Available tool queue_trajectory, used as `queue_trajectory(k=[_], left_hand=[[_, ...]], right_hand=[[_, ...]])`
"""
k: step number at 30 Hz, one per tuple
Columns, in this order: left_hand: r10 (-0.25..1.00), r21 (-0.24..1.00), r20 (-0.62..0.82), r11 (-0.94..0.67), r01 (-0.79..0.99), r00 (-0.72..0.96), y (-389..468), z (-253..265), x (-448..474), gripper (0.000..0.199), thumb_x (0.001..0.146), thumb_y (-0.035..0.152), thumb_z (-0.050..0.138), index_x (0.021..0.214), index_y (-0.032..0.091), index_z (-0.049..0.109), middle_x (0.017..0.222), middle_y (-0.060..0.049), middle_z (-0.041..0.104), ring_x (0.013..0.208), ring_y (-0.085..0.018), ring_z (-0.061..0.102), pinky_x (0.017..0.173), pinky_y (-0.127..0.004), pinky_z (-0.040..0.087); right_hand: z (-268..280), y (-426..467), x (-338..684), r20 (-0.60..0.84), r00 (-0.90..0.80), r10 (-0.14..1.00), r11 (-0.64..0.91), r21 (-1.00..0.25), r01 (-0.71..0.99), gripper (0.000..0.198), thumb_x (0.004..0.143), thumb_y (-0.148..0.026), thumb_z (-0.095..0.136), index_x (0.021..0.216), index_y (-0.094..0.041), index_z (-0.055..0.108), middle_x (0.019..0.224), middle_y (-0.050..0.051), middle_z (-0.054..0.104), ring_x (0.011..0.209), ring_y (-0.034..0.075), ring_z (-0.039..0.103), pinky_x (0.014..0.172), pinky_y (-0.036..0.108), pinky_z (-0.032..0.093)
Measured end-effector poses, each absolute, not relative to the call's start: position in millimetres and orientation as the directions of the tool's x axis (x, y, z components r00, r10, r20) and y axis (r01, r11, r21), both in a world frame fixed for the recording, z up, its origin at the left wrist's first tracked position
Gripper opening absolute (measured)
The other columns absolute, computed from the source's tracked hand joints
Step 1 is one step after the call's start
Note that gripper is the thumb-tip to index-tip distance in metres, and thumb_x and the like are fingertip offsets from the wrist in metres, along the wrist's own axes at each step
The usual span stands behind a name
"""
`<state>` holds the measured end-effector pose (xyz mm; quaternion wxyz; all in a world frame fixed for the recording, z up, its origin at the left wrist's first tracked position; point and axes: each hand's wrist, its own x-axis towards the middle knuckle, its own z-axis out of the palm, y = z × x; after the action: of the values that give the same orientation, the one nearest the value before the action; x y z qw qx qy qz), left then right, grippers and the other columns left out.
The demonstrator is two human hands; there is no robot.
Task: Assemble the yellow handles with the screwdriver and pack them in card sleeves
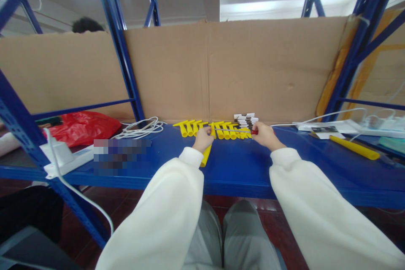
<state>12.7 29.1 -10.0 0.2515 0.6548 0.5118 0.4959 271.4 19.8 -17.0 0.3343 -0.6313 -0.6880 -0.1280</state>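
Note:
My left hand (203, 138) is closed round a yellow T-shaped plastic handle (206, 156), whose round grip end points toward me. My right hand (265, 136) grips a screwdriver (254, 132) by its red handle. Its thin shaft runs left, level, to the top of the held yellow piece; the tip's exact contact is too small to tell. Behind and on both sides of my left hand, several like yellow handles (226, 134) lie in a row on the blue shelf (240, 168). A stack of small white-and-black pieces (246, 119) lies just left of my right hand.
Cardboard (268, 67) walls off the back between blue posts (118, 42). To the left are a coiled white cable (142, 127), a red plastic bag (85, 126) and a power strip (71, 162). A yellow tool (354, 147) and another power strip (303, 126) lie right.

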Motion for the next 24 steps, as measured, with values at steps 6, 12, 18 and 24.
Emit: queue_trajectory(k=[6,12,18,24], left_hand=[[0.928,0.857,0.374,-0.347,0.382,0.004,32,-11,12,0.036,0.068,-0.006,0.061,0.095,0.011,0.078,0.095,-0.008,0.08,0.097,-0.021,0.074,0.095,-0.03,0.056],[0.928,0.852,0.371,-0.332,0.404,-0.02,32,-11,12,0.037,0.067,-0.008,0.06,0.093,0.011,0.077,0.095,-0.008,0.08,0.098,-0.021,0.073,0.097,-0.031,0.055],[0.927,0.855,0.375,-0.338,0.394,-0.019,36,-14,11,0.036,0.067,-0.005,0.062,0.095,0.012,0.077,0.098,-0.009,0.08,0.1,-0.022,0.073,0.096,-0.031,0.055],[0.922,0.861,0.386,-0.357,0.363,-0.011,46,-21,7,0.039,0.065,-0.003,0.066,0.099,0.013,0.077,0.1,-0.009,0.079,0.106,-0.024,0.072,0.095,-0.031,0.056]], right_hand=[[-18,20,272,0.616,0.04,0.787,0.15,-0.253,0.956,0.015,0.067,-0.013,0.06,0.073,-0.023,0.051,0.077,0.002,0.069,0.071,0.02,0.061,0.065,0.029,0.036],[-18,20,272,0.628,0.035,0.778,0.179,-0.275,0.944,0.015,0.065,-0.014,0.06,0.073,-0.023,0.051,0.076,0.001,0.069,0.072,0.02,0.061,0.066,0.028,0.037],[-15,17,268,0.593,0.064,0.802,0.15,-0.304,0.941,0.015,0.066,-0.013,0.059,0.072,-0.023,0.049,0.079,0.003,0.069,0.073,0.02,0.061,0.067,0.029,0.038],[-17,20,271,0.614,0.045,0.788,0.173,-0.291,0.941,0.015,0.065,-0.013,0.059,0.073,-0.023,0.052,0.077,0.002,0.068,0.073,0.02,0.061,0.067,0.029,0.039]])
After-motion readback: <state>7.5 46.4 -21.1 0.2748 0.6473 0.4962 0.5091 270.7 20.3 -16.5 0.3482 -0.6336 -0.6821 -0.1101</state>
